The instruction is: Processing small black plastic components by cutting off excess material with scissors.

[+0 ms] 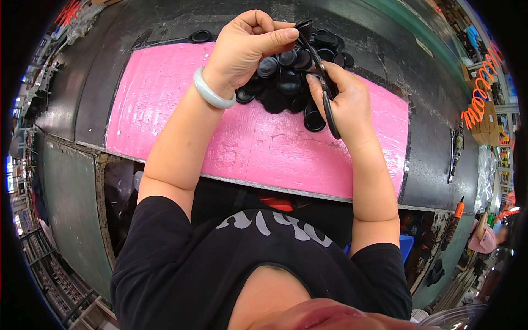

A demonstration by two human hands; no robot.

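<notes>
"What's the surface there?"
"A dark, scuffed tabletop (165,25), with a pink sheet (148,96) lying over its near part, glossy and marked by a few pale specks."
"And on the sheet?"
"A loose pile of black discs (289,83), heaped near its far edge, some overlapping, some tilted."
"Any strays?"
"One lone disc (201,36) at the sheet's far edge, left of the pile."
"To the right?"
"A slim dark object (455,154); I can't tell what it is."
</notes>
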